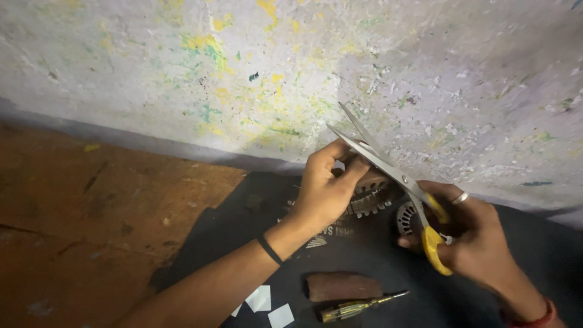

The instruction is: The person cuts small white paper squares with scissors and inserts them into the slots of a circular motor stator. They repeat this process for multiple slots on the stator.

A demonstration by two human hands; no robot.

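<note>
My right hand (480,240) grips yellow-handled scissors (395,173) with the steel blades spread apart, pointing up and left. My left hand (325,185) is closed on a round metal motor core with slotted teeth (370,197), holding it up just under the blades. The blades cross over the fingers of my left hand. A second round slotted metal part (405,217) shows between the two hands, partly hidden by the scissors. What sits between the blades is too small to tell.
A dark mat (340,249) covers the floor below the hands. On it lie a brown block (343,285), a yellow-handled screwdriver (358,308) and small white paper squares (267,305). Bare brown floor (91,206) spreads left. A paint-speckled wall (291,67) rises behind.
</note>
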